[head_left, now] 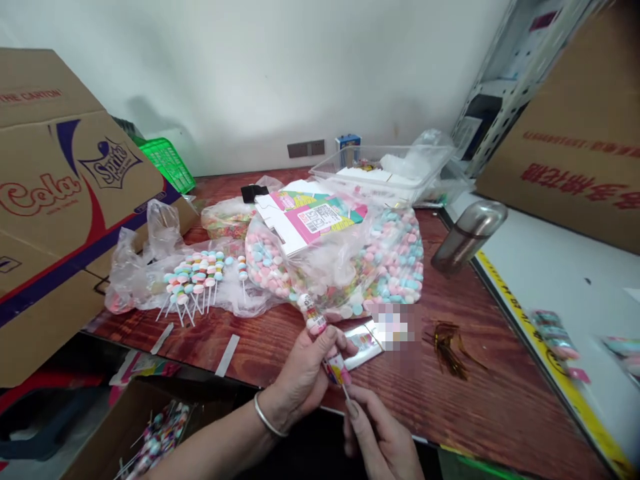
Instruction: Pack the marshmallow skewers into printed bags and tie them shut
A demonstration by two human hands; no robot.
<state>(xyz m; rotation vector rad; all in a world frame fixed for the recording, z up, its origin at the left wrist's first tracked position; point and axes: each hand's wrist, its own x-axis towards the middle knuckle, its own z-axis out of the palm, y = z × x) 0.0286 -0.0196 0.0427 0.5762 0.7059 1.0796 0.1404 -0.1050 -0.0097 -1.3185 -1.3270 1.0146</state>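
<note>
Fingers point(327, 343) of my left hand point(303, 377) are curled tight round one candy stick point(316, 323), gripping its middle. My right hand point(383, 437) sits just below, thumb and forefinger pinched together on the stick's lower end. The stick tilts up and away from my fingers. It is a stack of small pastel discs, pink, white, blue and yellow, inside a thin glossy sleeve with a pink printed patch near my right fingertips. One metal bangle point(265, 417) circles my left wrist.

Just beyond my fingers lies one big clear bag point(395, 267), crinkly and bulging with the same round candies, too many to count. One pink card box point(310, 217) rests on top of it. Up and left of my fingers a bunch of bare sticks point(195, 277) lies on crumpled plastic, roughly a dozen, too crowded for a sure count. Two flat white strips point(227, 355) lie left of my fingers on the dark, grained wooden table point(480, 413). Right of my fingers is a loose tuft of gold ties point(447, 347), and further off one smooth grey tumbler point(467, 237) lies on its side. Two cartons point(60, 200) flank the table, one on each side. Below my left arm, one open box point(155, 437) holds more sticks.
</note>
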